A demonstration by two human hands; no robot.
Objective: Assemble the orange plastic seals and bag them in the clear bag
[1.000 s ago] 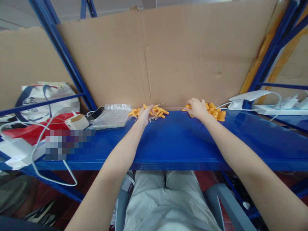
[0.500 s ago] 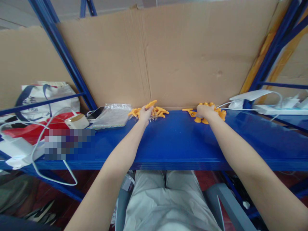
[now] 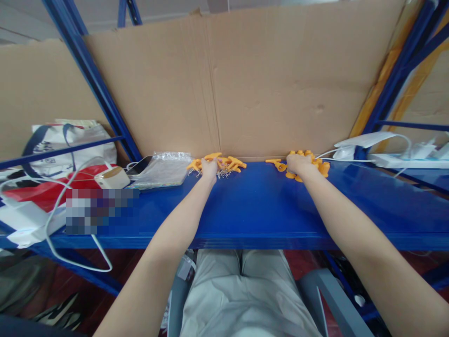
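My left hand (image 3: 209,169) is at the left pile, its fingers closed on an orange plastic piece (image 3: 213,155) whose elongated top shows just above the knuckles. Around it lie more orange plastic pieces (image 3: 235,164) with short metal chains (image 3: 223,175). At the right pile, my right hand (image 3: 297,164) is curled down among orange pieces with round, cup-like ends (image 3: 322,168). Its fingertips are hidden, so what they grip cannot be made out. Just left of that hand lies a single orange piece with a stem and a round end (image 3: 280,166).
Both piles sit on a blue shelf (image 3: 259,206) against a cardboard panel (image 3: 280,84). To the left are clear plastic bags (image 3: 164,171), a phone (image 3: 141,165), a white charger (image 3: 112,179) and cables. A white power strip (image 3: 403,160) stands at the right.
The orange piece at my left hand has moved down and slightly left, from tilted to nearly level, over the pile. My right hand has stayed almost in the same place.
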